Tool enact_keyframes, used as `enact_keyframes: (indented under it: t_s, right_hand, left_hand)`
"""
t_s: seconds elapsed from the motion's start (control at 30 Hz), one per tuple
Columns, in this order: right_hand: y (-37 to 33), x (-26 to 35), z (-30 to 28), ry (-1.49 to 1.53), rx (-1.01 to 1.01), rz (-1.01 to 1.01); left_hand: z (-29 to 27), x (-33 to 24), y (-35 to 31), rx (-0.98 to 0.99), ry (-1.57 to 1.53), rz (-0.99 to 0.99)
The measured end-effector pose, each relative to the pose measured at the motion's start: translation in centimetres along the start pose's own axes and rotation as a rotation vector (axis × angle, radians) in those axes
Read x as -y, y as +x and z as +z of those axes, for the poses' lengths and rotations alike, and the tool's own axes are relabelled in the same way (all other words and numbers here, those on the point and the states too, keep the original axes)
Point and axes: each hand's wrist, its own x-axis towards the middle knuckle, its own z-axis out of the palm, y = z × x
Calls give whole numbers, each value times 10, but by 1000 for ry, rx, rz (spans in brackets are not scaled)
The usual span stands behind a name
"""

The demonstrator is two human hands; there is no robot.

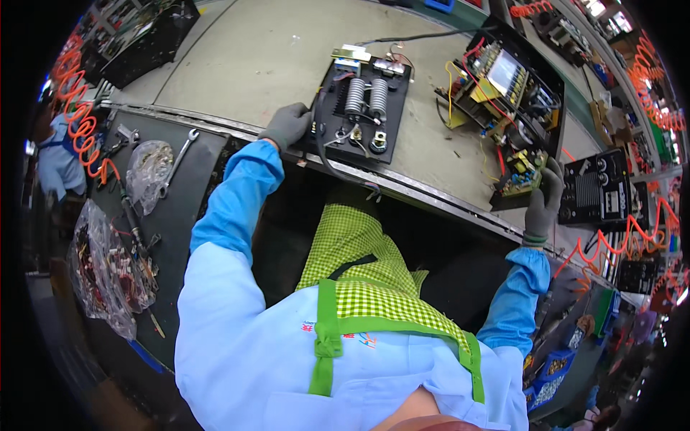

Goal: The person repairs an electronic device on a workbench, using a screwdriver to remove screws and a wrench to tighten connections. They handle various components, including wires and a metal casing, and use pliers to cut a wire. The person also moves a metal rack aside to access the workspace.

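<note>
Right, on the near edge of the pale, smooth desk point(244, 65), both hands are in matte grey fabric gloves. Just beyond the left fingers, to their right, sits a flat, rectangular black panel point(368, 123), with two ribbed silvery coils point(356, 95) lying side by side on it and shiny round metal terminals point(378, 141) along its near end. The left hand point(287, 127) is right at the panel's left edge, fingers bent and close together, tips at the rim; whether they grip or simply rest, I cannot tell.

Over to the right hand point(544, 205), and it's at the near right corner of an open black chassis point(532, 61), a boxy shell packed with wires and blocky parts. These fingers are extended, pointing away from the body, lying alongside a yellow-green circuit board point(523, 178), the thumb set a little apart; how firmly they hold, if at all, is hidden. Just right of them stands a black box point(596, 188) with a slatted front.

And well left of the left fingers, a slim, glossy steel wrench point(180, 161) lies beside a crinkled clear plastic bag point(149, 174) filled with small pieces.
</note>
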Motion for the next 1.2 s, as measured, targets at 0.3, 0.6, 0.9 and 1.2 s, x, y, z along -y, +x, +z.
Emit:
enact_keyframes:
  t_s: [0.3, 0.6, 0.9, 1.2]
  right_hand:
    - [-7, -6, 3, -4, -51, 1]
    - [-18, 0, -12, -43, -10, 119]
    - [-141, 41, -188, -724, -129, 404]
    - [-287, 17, -227, -1150, 66, 1031]
  left_hand:
    - [-25, -19, 5, 99, 129, -102]
    - [-21, -102, 54, -230, 262, 182]
    - [14, -73, 153, -7, 175, 123]
    - [17, -112, 131, 34, 380, 176]
